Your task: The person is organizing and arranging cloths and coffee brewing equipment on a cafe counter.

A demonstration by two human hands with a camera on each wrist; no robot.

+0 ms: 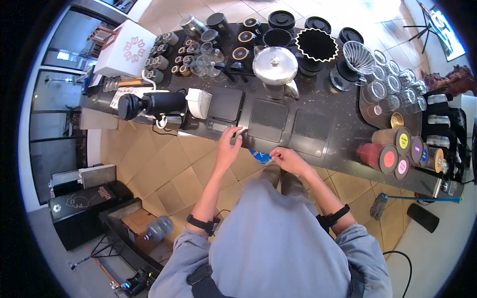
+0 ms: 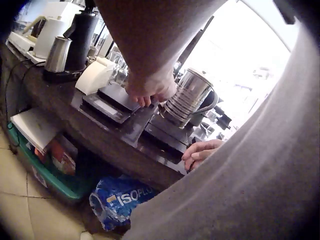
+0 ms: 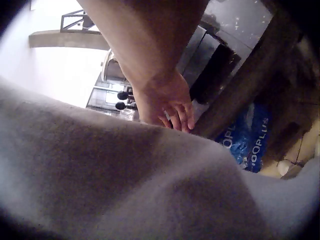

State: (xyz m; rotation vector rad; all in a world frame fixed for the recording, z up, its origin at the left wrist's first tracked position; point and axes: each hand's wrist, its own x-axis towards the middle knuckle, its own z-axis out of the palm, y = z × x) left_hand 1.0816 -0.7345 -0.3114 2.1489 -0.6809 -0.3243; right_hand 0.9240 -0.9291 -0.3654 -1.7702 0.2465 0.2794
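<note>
My left hand (image 1: 229,149) reaches to the counter's front edge, its fingertips by the right side of a black digital scale (image 1: 226,105). In the left wrist view, that hand (image 2: 152,89) overlaps the right edge of the scale (image 2: 111,104), its fingers loosely bent. My right hand (image 1: 289,161) is held by the counter edge in front of the body, fingers relaxed and nothing seen in them. Close beyond the hands lie two black drip trays with ridged tops, a left one (image 1: 269,119) and a right one (image 1: 311,130). Behind them stands a lidded steel pot (image 1: 275,66).
A black coffee grinder (image 1: 166,103) and a white angular container (image 1: 198,103) stand left of the scale. Cups and glasses crowd the back. Glass tumblers (image 1: 392,85) on a tray and labelled jars (image 1: 380,156) are at right. Below the counter is a blue plastic pack (image 2: 117,200).
</note>
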